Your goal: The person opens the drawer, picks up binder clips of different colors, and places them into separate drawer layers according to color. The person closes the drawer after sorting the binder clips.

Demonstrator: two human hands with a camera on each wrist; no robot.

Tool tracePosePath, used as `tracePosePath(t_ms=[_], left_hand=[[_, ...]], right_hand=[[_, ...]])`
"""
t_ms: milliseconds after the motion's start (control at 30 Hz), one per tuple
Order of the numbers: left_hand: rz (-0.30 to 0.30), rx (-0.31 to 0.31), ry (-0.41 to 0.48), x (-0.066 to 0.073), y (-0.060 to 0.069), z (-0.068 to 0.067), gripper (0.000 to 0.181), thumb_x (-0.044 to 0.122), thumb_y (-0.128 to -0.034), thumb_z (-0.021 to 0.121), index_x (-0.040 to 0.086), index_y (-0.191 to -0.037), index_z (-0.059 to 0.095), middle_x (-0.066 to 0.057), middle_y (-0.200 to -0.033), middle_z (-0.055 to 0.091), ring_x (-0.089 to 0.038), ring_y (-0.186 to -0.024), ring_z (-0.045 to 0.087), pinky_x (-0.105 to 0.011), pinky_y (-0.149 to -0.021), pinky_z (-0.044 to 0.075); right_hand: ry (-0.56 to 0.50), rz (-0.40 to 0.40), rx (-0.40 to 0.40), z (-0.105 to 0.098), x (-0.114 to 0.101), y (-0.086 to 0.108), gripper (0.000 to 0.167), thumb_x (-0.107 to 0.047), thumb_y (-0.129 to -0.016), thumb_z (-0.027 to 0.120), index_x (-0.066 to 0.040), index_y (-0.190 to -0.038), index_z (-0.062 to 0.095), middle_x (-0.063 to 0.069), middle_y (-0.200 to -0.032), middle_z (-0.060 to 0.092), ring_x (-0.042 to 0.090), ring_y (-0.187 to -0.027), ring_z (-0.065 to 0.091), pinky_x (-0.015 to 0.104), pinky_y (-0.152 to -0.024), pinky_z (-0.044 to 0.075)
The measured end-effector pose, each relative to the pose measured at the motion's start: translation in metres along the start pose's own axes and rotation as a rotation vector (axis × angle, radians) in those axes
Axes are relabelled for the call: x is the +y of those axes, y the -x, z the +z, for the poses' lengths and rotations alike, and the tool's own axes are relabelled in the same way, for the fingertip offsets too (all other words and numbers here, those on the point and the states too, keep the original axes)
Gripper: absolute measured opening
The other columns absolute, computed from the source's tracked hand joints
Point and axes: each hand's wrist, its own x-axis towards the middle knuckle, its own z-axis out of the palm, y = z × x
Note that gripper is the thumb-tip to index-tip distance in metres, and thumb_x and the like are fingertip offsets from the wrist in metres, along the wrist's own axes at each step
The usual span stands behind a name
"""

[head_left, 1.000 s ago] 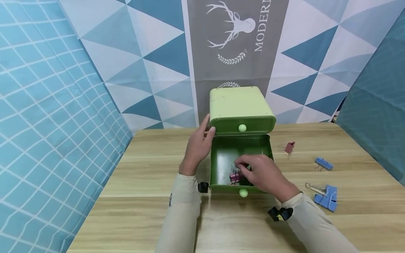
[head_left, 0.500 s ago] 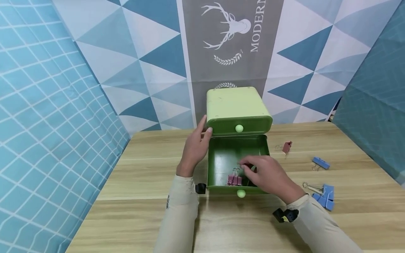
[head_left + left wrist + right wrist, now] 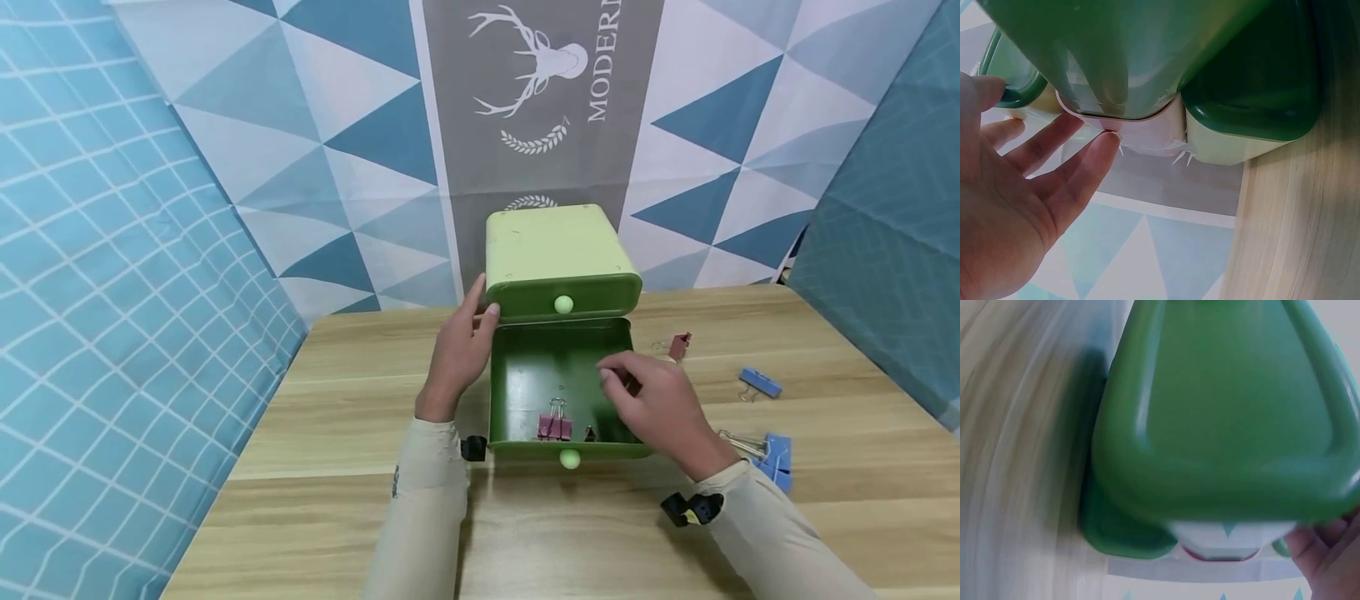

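Observation:
A small drawer cabinet (image 3: 555, 242) with a pale green shell stands on the table. One dark green drawer (image 3: 525, 379) is pulled out below the top drawer. Inside, near its front wall, lie a purple binder clip (image 3: 555, 427) and a small dark clip (image 3: 590, 434). My left hand (image 3: 457, 358) rests against the cabinet's left side, thumb at the top drawer's edge (image 3: 1022, 97), fingers extended. My right hand (image 3: 663, 408) hovers over the drawer's right side with loosely bent fingers; nothing shows in them. In the right wrist view, the drawer's underside (image 3: 1235, 412) hides most of that hand.
To the right on the wooden table (image 3: 337, 533) lie a dark red binder clip (image 3: 680, 346), a blue binder clip (image 3: 761, 382) and larger blue binder clips (image 3: 780, 454), partly behind my right wrist. A patterned cloth (image 3: 375, 150) hangs behind the cabinet.
My right hand has moved right and slightly up, away from the purple binder clip, uncovering the small dark clip. My left hand stays against the cabinet. The head view has shifted slightly.

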Motion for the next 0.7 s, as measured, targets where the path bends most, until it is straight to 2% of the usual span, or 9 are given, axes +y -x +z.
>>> tracePosePath(t_ms=[167,500,700], left_hand=[[0.0,0.006,-0.007,0.0,0.0,0.0,0.055,0.05,-0.1061,0.04,0.045,-0.157,0.02,-0.002,-0.147,0.052,-0.021,-0.119,0.061,-0.047,-0.091,0.053],[0.002,0.024,-0.006,-0.001,-0.001,0.001,0.054,0.051,-0.1054,0.042,0.049,-0.155,0.02,-0.001,-0.142,0.057,-0.019,-0.118,0.062,-0.046,-0.091,0.053],[0.0,0.024,-0.01,0.0,0.0,0.0,0.054,0.05,-0.1056,0.042,0.048,-0.155,0.02,-0.001,-0.143,0.056,-0.019,-0.118,0.062,-0.045,-0.091,0.053]], right_hand=[[-0.015,-0.002,0.071,-0.006,0.008,0.002,0.008,-0.003,-0.09,0.068,-0.006,-0.093,0.075,-0.01,-0.069,0.058,0.005,-0.056,0.047,0.022,-0.052,0.041],[0.087,0.071,0.078,-0.012,0.025,0.008,0.008,-0.005,-0.09,0.067,-0.005,-0.094,0.074,-0.004,-0.072,0.059,0.009,-0.059,0.049,0.026,-0.053,0.042],[0.075,0.07,0.133,-0.017,0.04,0.015,0.01,-0.002,-0.09,0.065,-0.006,-0.093,0.073,-0.004,-0.071,0.058,0.01,-0.057,0.047,0.019,-0.053,0.038]])
